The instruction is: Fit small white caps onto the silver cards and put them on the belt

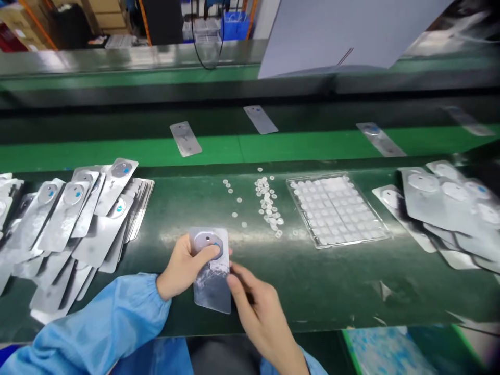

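My left hand (187, 264) grips a silvery flat panel (213, 291) with a rounded clear window at its top, the thumb pressed over a blue mark there. My right hand (253, 302) is at the panel's right edge, thumb and fingers close together; whether something small is between them cannot be made out. Beyond the hands, small white discs (269, 203) lie scattered on the dark green bench. To their right sits a clear tray (385, 237) filled with rows of white round pieces.
Silvery panels are heaped at the left (97, 234) and at the right (441, 208). A green conveyor belt (304, 143) with several single panels runs behind the bench. A white sheet (336, 36) hangs above it. A green-edged bin (390, 351) stands below the bench.
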{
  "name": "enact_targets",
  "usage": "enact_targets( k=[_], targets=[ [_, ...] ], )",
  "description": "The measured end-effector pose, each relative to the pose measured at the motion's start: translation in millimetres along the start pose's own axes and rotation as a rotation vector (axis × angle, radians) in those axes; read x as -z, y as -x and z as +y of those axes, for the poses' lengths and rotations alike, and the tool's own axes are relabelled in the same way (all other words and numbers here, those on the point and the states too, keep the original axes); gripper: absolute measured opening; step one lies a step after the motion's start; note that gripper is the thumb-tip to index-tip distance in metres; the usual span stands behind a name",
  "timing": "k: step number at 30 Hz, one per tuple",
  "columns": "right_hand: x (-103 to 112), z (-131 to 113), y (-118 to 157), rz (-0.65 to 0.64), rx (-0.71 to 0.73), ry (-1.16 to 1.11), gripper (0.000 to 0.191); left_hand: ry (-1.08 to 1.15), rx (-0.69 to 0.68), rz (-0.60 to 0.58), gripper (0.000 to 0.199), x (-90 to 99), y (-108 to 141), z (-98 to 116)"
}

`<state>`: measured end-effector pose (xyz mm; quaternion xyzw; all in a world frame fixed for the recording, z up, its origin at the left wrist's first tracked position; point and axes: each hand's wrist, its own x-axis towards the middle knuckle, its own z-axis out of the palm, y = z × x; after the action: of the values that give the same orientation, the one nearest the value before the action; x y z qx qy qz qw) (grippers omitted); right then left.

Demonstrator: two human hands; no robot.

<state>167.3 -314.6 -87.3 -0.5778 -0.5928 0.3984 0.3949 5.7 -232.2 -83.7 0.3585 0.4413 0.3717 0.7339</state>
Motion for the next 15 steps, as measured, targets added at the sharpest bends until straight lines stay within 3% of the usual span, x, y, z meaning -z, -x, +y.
enact_targets(
  k=[2,4,8,15],
  targets=[
    [3,-9,0,0.191,0.143,0.079,0.023,-0.041,0.004,-0.021,0.03,-1.8,3,3],
    [4,-16,-4,0.303,0.299,0.166,0.03,-0.085,-0.033,-0.04,0.026,-3.2,5,4],
    [2,-17,-17,0.243,0.493,0.348,0.037,-0.177,-0.134,-0.065,0.019,-4.0,8,2],
    [4,-10,-21,0.208,0.483,0.48,0.03,-0.18,-0.072,-0.175,0.028,3.0,11,-1]
  ],
)
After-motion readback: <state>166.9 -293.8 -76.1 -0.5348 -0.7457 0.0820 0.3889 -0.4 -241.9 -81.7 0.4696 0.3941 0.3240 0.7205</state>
